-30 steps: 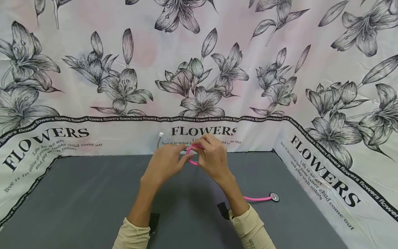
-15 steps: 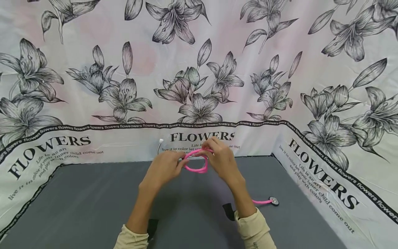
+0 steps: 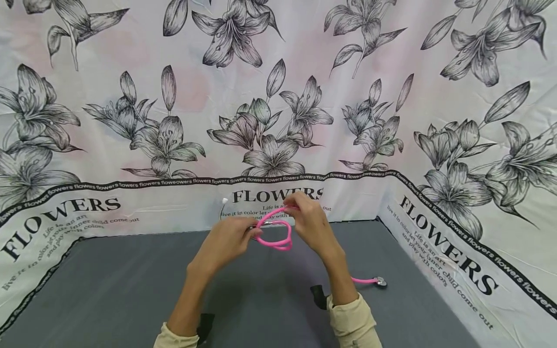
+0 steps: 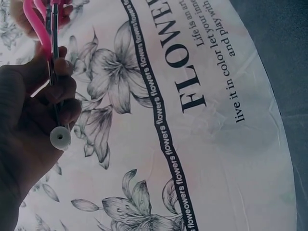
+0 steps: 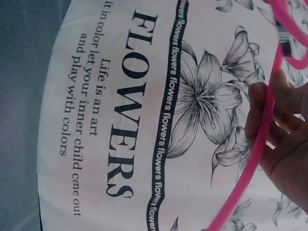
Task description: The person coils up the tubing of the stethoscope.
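Note:
A pink stethoscope (image 3: pixel 283 244) hangs between the two hands, its tubing looped above the table. My left hand (image 3: pixel 226 241) grips the metal ear tubes, and a white ear tip (image 4: pixel 60 138) sticks out below its fingers in the left wrist view. Another ear tip (image 3: pixel 224 200) stands up beyond that hand. My right hand (image 3: pixel 310 224) pinches the pink tubing (image 5: pixel 265 126) between thumb and fingers. From behind the right forearm the tubing runs out to the round chest piece (image 3: pixel 380 282), low over the table at right.
A dark grey table (image 3: pixel 143 280) spreads under the hands. Behind it and along both sides hangs a white floral cloth (image 3: pixel 183 203) printed with lettering. Dark straps (image 3: pixel 319 296) show by the wrists, near the light sleeves (image 3: pixel 353 321).
The right hand has drawn slightly away from the left, and the pink loop between them has widened and hangs lower. The chest piece has turned and shifted a little. The view has tilted up.

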{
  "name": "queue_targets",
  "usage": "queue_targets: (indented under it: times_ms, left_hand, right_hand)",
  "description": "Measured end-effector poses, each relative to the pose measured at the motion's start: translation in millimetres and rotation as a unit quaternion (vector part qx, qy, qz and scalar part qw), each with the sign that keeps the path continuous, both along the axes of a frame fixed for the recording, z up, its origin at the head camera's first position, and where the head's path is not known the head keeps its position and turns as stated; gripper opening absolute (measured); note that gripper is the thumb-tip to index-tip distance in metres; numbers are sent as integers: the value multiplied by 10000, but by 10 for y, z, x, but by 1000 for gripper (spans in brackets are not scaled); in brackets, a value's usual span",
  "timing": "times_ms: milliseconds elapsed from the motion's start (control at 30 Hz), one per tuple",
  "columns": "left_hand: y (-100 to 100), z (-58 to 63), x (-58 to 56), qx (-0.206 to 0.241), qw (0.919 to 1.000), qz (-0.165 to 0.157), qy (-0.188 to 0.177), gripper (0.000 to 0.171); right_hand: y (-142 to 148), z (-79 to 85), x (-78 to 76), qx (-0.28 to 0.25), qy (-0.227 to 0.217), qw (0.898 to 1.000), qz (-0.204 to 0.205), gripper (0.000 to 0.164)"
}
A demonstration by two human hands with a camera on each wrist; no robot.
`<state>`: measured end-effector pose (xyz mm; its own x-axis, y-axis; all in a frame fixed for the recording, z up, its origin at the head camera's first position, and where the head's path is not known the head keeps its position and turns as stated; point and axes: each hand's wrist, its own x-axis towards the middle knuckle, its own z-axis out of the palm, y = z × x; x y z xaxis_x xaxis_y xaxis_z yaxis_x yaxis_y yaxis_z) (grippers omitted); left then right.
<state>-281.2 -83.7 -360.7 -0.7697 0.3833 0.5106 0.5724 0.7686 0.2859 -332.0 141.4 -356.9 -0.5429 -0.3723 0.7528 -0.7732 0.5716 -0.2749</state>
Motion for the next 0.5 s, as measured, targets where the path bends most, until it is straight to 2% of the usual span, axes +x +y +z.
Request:
queue_targets:
  times_ms: [233,500]
  left_hand:
    - [-36,23,45,247,9995,-195,-84,11]
    - [-37,76,57,415,9983,-360,-176,11]
  right_hand:
    - [-53,-30,-26,-178,-393,9991,7,11]
    - [-30,-21,-44,-132,-696,9972,256,8]
